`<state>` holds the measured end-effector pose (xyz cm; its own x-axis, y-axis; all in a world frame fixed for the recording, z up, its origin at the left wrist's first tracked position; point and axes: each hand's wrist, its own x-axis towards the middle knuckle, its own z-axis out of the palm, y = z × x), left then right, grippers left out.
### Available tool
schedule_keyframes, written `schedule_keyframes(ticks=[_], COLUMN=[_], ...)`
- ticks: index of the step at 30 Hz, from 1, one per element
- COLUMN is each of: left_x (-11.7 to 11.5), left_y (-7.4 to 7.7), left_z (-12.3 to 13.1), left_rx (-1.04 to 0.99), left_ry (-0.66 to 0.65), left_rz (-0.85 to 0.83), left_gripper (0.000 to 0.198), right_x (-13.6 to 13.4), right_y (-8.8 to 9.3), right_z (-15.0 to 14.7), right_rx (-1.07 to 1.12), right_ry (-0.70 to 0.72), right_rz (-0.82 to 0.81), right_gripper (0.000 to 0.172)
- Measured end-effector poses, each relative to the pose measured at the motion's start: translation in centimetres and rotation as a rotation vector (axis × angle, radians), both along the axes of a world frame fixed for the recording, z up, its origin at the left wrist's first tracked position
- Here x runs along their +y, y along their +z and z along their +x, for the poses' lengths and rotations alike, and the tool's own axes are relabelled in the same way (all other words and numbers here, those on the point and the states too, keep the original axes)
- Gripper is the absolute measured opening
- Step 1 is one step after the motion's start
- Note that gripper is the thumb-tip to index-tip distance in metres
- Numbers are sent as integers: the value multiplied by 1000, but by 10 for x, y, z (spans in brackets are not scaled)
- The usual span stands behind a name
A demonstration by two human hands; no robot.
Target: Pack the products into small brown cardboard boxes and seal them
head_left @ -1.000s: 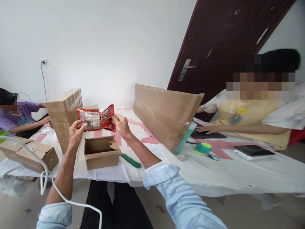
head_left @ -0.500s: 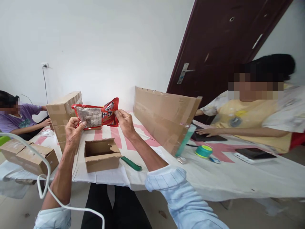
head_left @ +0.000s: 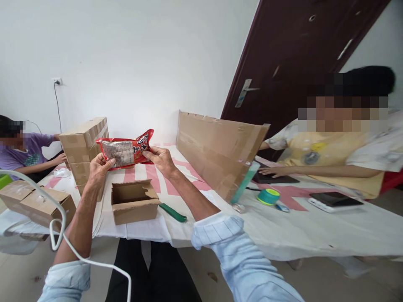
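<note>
A red plastic food packet (head_left: 124,152) with a silvery printed label and dark lettering is stretched between my two hands above the table. My left hand (head_left: 100,168) pinches its left end, thumb on the near face. At the right end, the thumb and fingers of my right hand (head_left: 161,159) are closed on it. Below the packet stands an open cardboard box (head_left: 135,213), its inside dark. A green tool with a long handle (head_left: 173,213) lies just right of the box.
Stacked cartons (head_left: 82,147) stand at left, with a smaller carton (head_left: 37,203) nearer. A tall cardboard panel (head_left: 217,147) borders the right. Beyond it are a teal tape roll (head_left: 268,197), a black-and-white device (head_left: 335,201) and a person. Another person sits far left. A white cable crosses the lower left.
My right hand has shifted slightly left, and its end of the packet is now more bunched. Both hands still hold the packet.
</note>
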<state>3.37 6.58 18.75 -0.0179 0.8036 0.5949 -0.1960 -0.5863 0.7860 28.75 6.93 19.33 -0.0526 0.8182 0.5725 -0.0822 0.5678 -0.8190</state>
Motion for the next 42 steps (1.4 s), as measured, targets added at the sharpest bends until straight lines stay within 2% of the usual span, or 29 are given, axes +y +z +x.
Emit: schedule_keyframes(ticks=[5,10,15,19,22,25,29,32,34,36,38,40,42], left_x=[24,35,44,49,50,52,52,43,29,10,-11,-27,-37], left_y=[-20,-34,-39,-45,-57,-75,-96,-111,-126,-144,-163,-178,-187], left_z=[-8,-8,-8,-18,-28,-34,-33,-43,-57,-72,-80,-76,-64], left_rx=[131,212,248,285,347,428,489,464,417,401,469,566,640], left_ry=[57,29,37,77,106,102,81,67,-18,-187,-257,-224,-151], left_rz=[-103,-137,-132,-165,-228,-315,-423,-448,-417,-387,-400,-405,-382], left_gripper=[47,50,53,57,58,58,63,76,92,126,151,158,156], right_x=[23,39,51,62,71,78,87,97,105,116,128,142,160], right_y=[-27,-53,-65,-70,-80,-97,-132,-158,-173,-185,-195,-202,-206], right_z=[8,17,26,44,62,75,79,73,67,60,52,42,32], right_rx=[-78,-173,-134,-54,-32,-40,-80,-101,-101,-96,-92,-94,-101], right_ry=[101,124,61,-109,-202,-240,-260,-245,-229,-212,-196,-182,-172], right_rz=[-117,-206,-204,-195,-226,-285,-377,-437,-472,-503,-529,-549,-563], right_gripper=[47,46,47,50,50,48,45,43,40,37,33,30,28])
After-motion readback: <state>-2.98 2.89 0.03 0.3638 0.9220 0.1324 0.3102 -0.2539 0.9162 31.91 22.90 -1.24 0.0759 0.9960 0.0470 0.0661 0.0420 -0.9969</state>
